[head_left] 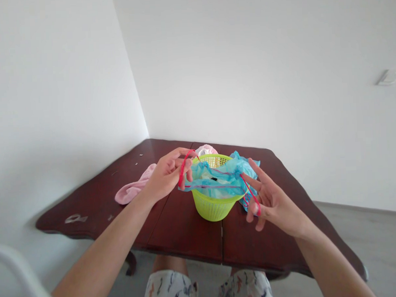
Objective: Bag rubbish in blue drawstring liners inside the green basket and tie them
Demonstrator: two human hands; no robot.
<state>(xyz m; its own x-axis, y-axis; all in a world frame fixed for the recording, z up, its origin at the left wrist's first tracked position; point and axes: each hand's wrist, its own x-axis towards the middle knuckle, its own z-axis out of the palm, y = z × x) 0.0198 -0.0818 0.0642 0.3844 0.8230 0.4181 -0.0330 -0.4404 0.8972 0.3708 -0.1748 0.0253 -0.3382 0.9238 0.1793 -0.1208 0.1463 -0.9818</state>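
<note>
A yellow-green plastic basket [213, 209] stands on the table, with a blue drawstring bag [219, 191] in its mouth. My left hand [172, 171] is at the bag's left side, a loop of red drawstring [183, 169] hooked around its fingers. On the right, my right hand [269, 198] has another red drawstring loop [250, 190] stretched over its thumb and fingers. Between both hands the bag's edge is drawn out sideways. Inside the bag there is pale content with a small dark spot, which I cannot make out.
A pink cloth [134, 190] lies left of the basket. Behind the basket is a pink and white bundle [207, 150]. More blue plastic [247, 161] lies at the basket's right. The dark wooden table [188, 236] stands against white walls; a white chair edge [16, 266] shows lower left.
</note>
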